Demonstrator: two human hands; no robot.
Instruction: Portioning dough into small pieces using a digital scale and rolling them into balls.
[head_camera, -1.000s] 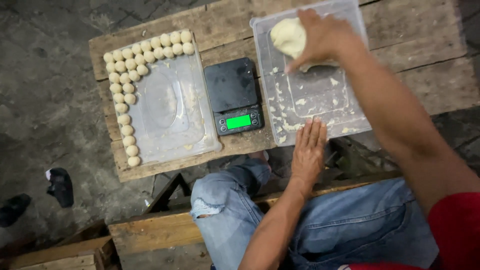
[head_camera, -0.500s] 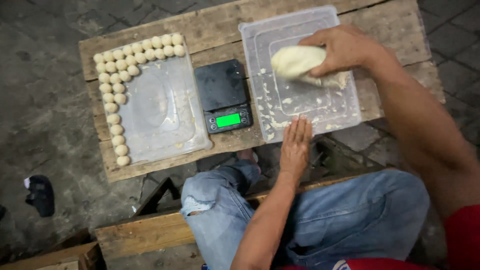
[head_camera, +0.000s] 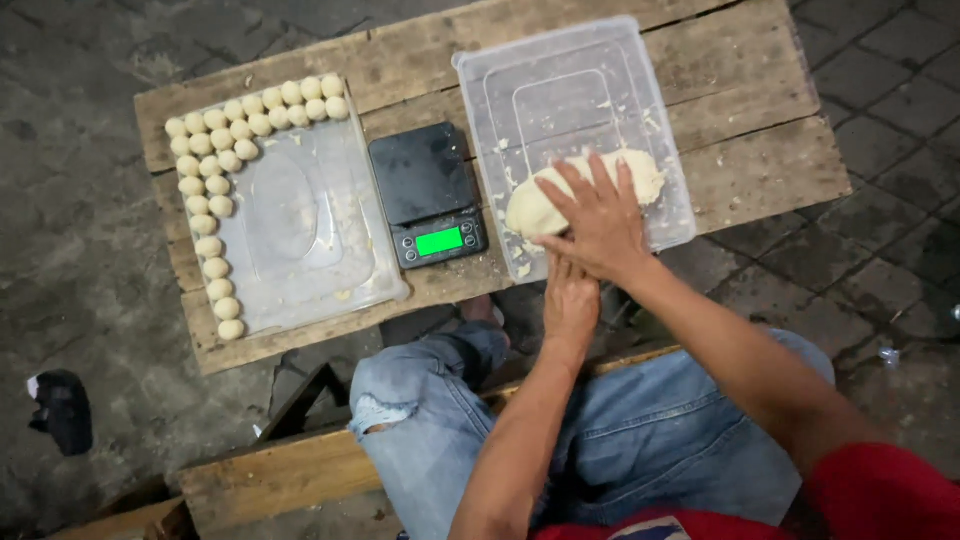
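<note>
Where a second ago the lump of dough (head_camera: 585, 190) was held up near the top of the clear tub (head_camera: 560, 90), it now lies low at the tub's near edge, right of centre in the frame, pressed flat under the right hand (head_camera: 598, 222). The right hand's fingers (head_camera: 575, 185) are spread wide and laid palm-down over the dough, not curled around it; the lump bulges out on both sides of the hand. The left hand (head_camera: 570, 300), which half a second ago rested on the tub's front rim, sits just below the right wrist at the tabletop (head_camera: 760, 130) edge, partly hidden by it; whether its fingers are open or closed cannot be told. The change reads as a shift from lifting the dough to pressing or rolling it against the tub floor, judged from the flat palm and the lowered lump.

Scraps of dough are smeared across the tub floor. Just left of the tub stands a small black scale (head_camera: 428, 195) with a lit green display and nothing on its plate. Further left lies a clear lid or tray (head_camera: 300, 230), with small dough balls (head_camera: 215, 165) lined in rows along its top and left edges. The person's jeans (head_camera: 640, 440) fill the lower centre, and a dark shoe (head_camera: 62, 410) lies on the paved floor at lower left.
</note>
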